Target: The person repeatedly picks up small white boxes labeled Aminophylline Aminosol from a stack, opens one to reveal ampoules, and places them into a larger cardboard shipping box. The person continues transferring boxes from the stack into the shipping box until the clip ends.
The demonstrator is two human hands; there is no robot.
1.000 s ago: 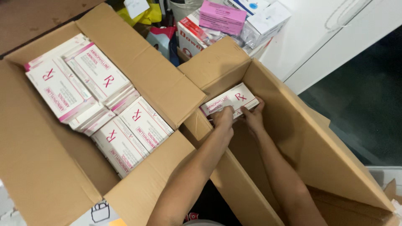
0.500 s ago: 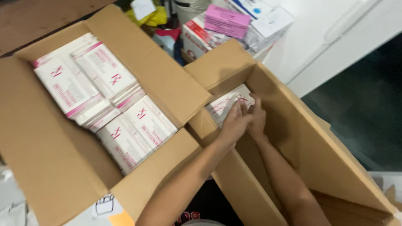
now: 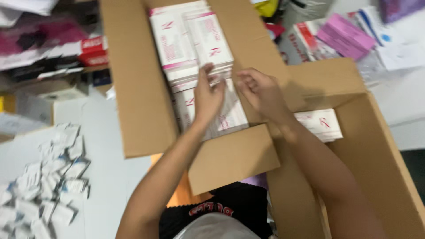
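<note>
Cardboard carton — left hand fingers touch white-pink boxes; right hand fingers spread, empty.

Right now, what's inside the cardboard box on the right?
The right cardboard box shows one white packet with pink print beside the right hand's forearm. The forearm covers part of the floor; the near end is out of frame.

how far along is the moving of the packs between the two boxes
Done: one white-and-pink pack lies in the right cardboard box. In hand: the left hand and right hand are over the stacked packs in the left cardboard box, gripping nothing clearly. Left: several stacks of packs in that box.
</note>
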